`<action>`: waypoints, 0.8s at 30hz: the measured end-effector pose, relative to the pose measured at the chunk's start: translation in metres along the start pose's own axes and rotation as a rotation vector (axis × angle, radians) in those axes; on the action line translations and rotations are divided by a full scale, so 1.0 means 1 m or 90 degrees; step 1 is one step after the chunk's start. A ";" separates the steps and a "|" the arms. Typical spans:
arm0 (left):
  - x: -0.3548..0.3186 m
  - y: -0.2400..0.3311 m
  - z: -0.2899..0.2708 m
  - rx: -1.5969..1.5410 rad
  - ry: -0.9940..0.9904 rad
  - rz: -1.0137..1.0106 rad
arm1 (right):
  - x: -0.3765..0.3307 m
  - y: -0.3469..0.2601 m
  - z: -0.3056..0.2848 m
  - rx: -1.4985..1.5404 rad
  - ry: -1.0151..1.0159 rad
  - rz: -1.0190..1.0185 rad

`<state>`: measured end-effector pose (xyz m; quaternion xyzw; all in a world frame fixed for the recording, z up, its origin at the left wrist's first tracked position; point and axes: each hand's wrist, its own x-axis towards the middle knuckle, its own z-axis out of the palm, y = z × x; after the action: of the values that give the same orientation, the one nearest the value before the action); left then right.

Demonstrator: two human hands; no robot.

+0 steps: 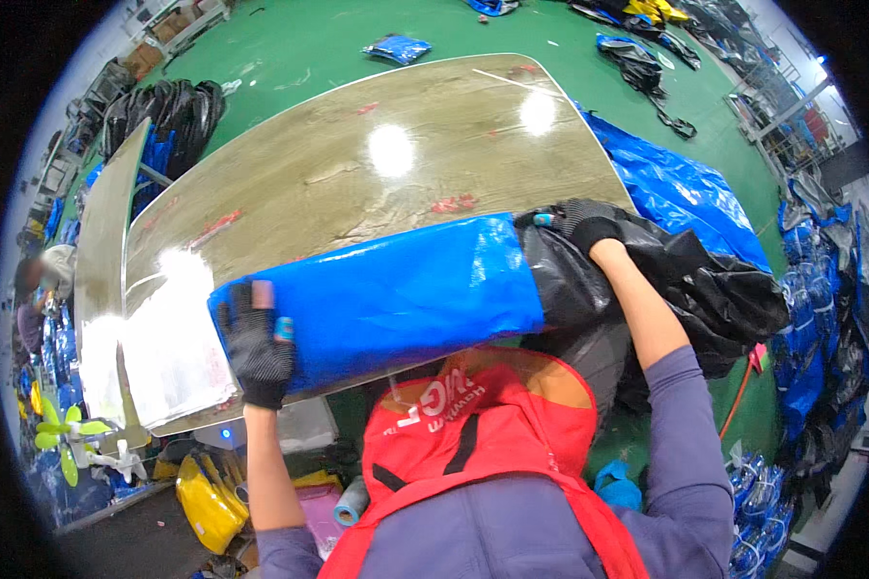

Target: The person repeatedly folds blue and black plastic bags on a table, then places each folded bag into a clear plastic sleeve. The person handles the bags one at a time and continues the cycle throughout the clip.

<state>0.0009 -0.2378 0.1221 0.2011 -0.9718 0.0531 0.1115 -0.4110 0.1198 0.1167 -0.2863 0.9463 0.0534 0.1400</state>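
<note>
A folded blue plastic sheet [406,289] lies along the near edge of the table. Its right end runs into a crumpled black plastic sheet [666,265], which hangs over the table's right side. My left hand [261,343], in a dark knit glove with bare fingertips, lies flat on the blue sheet's left end, fingers stretched out. Blue-green tape is wrapped around its thumb. My right hand [584,224], gloved the same way, is closed on the black sheet just beyond the blue part's upper right corner. Its fingers are hard to make out against the black.
The glossy brownish table [319,183] carries scattered red marks. More blue sheeting [686,183] droops off its right side. A small green-bladed fan [68,434] stands at the lower left. Bundled bags [806,299] are piled at the right, and a person [43,289] is at far left.
</note>
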 end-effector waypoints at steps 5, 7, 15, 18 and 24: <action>0.069 0.067 -0.028 0.123 -0.374 -0.197 | -0.007 -0.011 -0.004 0.060 0.015 0.007; 0.101 0.128 -0.031 -0.087 -0.144 -0.147 | -0.015 -0.015 -0.014 0.061 0.050 0.014; 0.110 0.275 0.041 -0.169 -0.142 0.302 | -0.044 0.051 -0.013 0.082 0.151 0.074; 0.118 0.286 0.042 -0.239 -0.058 0.322 | -0.040 0.087 0.008 0.124 0.122 0.127; 0.141 0.353 0.045 -0.327 -0.019 0.338 | -0.082 0.102 0.039 0.259 0.639 0.113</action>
<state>-0.2766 0.0246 0.0911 -0.0922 -0.9732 -0.1685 0.1266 -0.3931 0.2553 0.1057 -0.1628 0.9087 -0.2623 -0.2811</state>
